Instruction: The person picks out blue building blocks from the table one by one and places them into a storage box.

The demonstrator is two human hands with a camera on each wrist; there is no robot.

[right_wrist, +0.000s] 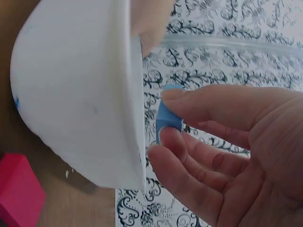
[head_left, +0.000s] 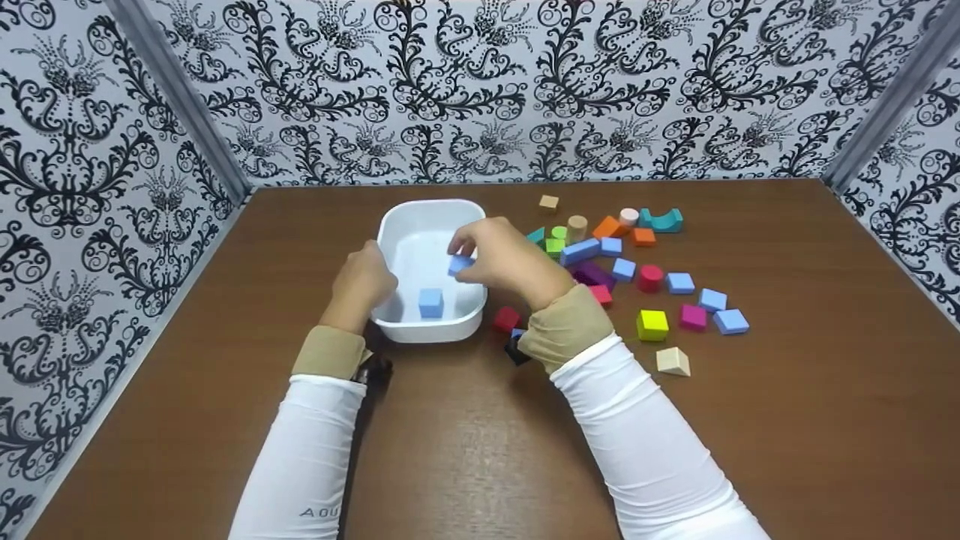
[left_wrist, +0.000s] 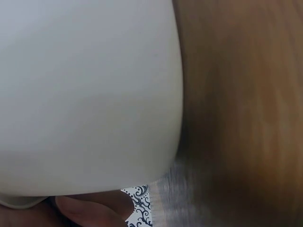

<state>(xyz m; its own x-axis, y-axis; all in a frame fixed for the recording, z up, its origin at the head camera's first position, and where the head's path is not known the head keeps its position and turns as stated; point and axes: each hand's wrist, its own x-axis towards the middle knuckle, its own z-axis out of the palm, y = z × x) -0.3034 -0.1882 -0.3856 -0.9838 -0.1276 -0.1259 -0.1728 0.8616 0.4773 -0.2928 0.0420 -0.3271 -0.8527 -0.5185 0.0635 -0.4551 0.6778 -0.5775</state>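
Observation:
A white plastic tub (head_left: 429, 332) stands on the table, with one light blue block (head_left: 430, 303) lying on its floor. At the tub's left rim, my left hand (head_left: 361, 283) grips the edge; the tub's wall (left_wrist: 90, 104) fills much of the left wrist view, fingers (left_wrist: 90, 213) showing at its bottom. Over the tub's right side, my right hand (head_left: 510, 259) pinches a small blue block (right_wrist: 169, 113) between thumb and fingertips. In the right wrist view that block is just beyond the rim.
Right of the tub, several coloured blocks are scattered: a yellow cube (head_left: 652, 325), a red cylinder (head_left: 650, 278), a teal arch (head_left: 661, 220), a cream triangular block (head_left: 673, 361) and more blue blocks (head_left: 730, 322). A red block (head_left: 507, 319) lies close to the tub. Patterned walls (head_left: 495, 90) enclose the table (head_left: 450, 450).

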